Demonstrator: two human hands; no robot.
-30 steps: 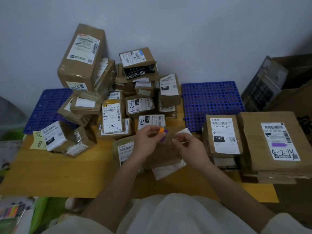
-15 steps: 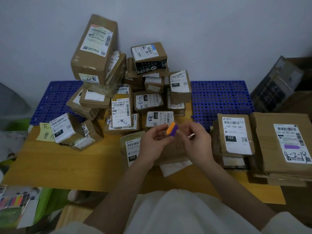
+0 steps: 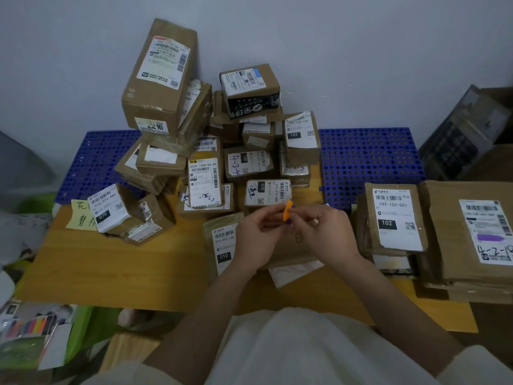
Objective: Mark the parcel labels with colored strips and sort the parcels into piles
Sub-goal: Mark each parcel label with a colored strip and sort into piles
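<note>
Both hands meet above a brown parcel (image 3: 288, 251) lying at the table's middle, its white label reading 010 (image 3: 223, 245). My left hand (image 3: 255, 237) pinches a small pad of colored strips (image 3: 287, 213), orange on top with purple beneath. My right hand (image 3: 327, 232) pinches the same pad from the right, fingertips at the purple edge. To the right lies a parcel labelled 102 (image 3: 394, 218) on a low stack. Beside it a large flat parcel (image 3: 472, 234) bears a purple strip (image 3: 490, 237) on its label.
A tall heap of brown parcels (image 3: 211, 151) fills the back of the wooden table (image 3: 111, 268), over blue perforated mats (image 3: 369, 162). A yellow note (image 3: 79, 215) sits at the left. A pack of colored strips (image 3: 30, 327) lies low left. Cardboard boxes (image 3: 472, 134) stand at right.
The hands rose from the parcel's top to just above it, bringing the strip pad up between the fingertips. The camera moved closer and tilted slightly.
</note>
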